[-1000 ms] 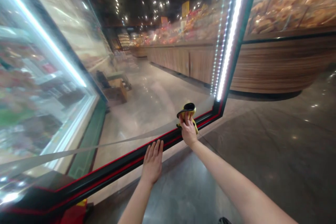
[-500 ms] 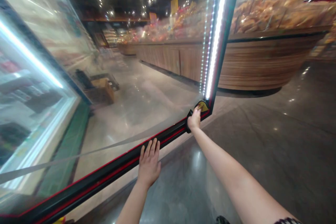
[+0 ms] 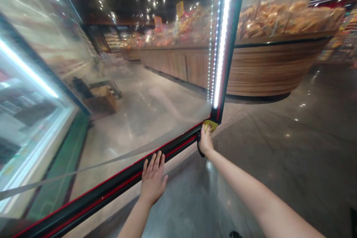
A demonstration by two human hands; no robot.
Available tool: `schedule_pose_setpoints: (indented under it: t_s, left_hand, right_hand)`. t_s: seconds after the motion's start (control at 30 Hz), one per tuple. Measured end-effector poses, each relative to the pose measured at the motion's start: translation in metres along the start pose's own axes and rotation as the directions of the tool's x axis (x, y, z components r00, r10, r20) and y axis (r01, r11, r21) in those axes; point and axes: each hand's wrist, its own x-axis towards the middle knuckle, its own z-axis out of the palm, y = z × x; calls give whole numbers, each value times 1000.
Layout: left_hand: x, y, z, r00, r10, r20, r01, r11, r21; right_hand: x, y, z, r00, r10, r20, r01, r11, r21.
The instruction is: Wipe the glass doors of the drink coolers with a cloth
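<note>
A glass door with a black frame edged in red crosses the view, and a bright light strip runs up its side. My left hand lies on the bottom bar of the frame, fingers spread, holding nothing. At the lower corner of the door, my right hand presses a yellow cloth against the frame. A black handle or loop sits beside that hand, partly hidden by it.
A wooden display counter with bagged goods stands beyond the door. At the left is a lit glass case. A cardboard box rests on the floor behind the glass.
My right hand has shifted down with the yellow cloth, which now shows more. My left hand stays on the bar. The whole view has moved slightly.
</note>
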Motion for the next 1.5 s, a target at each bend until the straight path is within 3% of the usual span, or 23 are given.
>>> schedule_pose_setpoints:
  t_s: [0.1,0.3,0.53,0.73,0.8,0.9,1.0,1.07,1.2,1.3,1.5]
  left_hand:
    - [0,-1,2,1000,8,-18,-8,1000,-15]
    - [-3,0,1,999,27,-28,-27,1000,-1]
    - [-3,3,2,1000,3,-26,-3,1000,-21]
    - [-6,3,2,1000,7,19,-7,1000,1]
    - [-7,0,2,999,21,42,-21,1000,18]
    - [-8,-7,-2,995,68,75,-71,997,32]
    - [-12,-18,-10,983,147,107,-150,988,21]
    - [-19,-25,-17,974,190,125,-192,981,10]
    - [-42,-37,-30,965,212,157,-218,976,20]
    - [-61,-46,-39,974,166,156,-175,983,47]
    - [-87,-66,-56,999,28,35,-33,992,123]
  right_hand:
    - [-11,-9,12,997,68,23,-69,997,46]
    - [26,23,-9,971,241,-14,-237,962,134]
    - [-21,-13,14,990,137,41,-142,978,156]
    - [15,10,-4,971,237,-5,-235,965,118]
    - [13,7,-3,978,211,-9,-209,972,106]
    - [-15,-11,6,994,107,8,-107,989,98]
    - [-50,-27,13,993,-115,5,115,992,52]
    - [-67,-33,15,942,-335,2,335,942,-4]
    - [-88,-53,12,721,-690,62,692,721,-20]
    - [-101,-83,11,586,-805,91,806,591,36]
    - [-132,-165,23,422,-903,87,896,429,111]
